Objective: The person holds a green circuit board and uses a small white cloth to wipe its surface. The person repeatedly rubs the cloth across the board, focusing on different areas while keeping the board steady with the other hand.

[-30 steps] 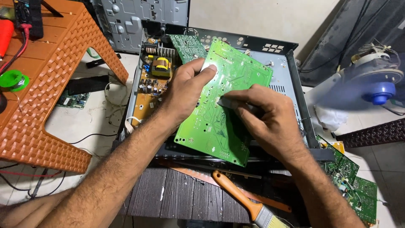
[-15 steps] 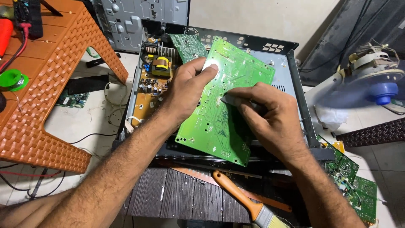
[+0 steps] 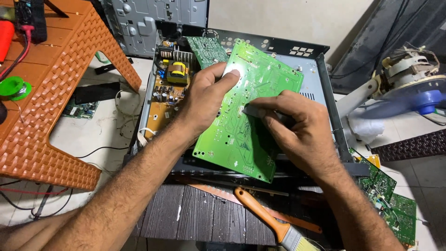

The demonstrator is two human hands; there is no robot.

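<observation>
Fingers of my left hand (image 3: 204, 100) grip the large green circuit board (image 3: 253, 116), tilted over the open black metal chassis (image 3: 325, 88). My right hand (image 3: 297, 132) pinches a small dark tool (image 3: 253, 110) against it

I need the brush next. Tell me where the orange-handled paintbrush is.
In the head view, the orange-handled paintbrush lies at the bottom centre on the dark slatted surface, just in front of the open metal chassis, below the right hand.

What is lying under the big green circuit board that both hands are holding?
Under the green circuit board sits an open metal chassis; its brown power board shows beside. What lies directly beneath is covered.
</observation>
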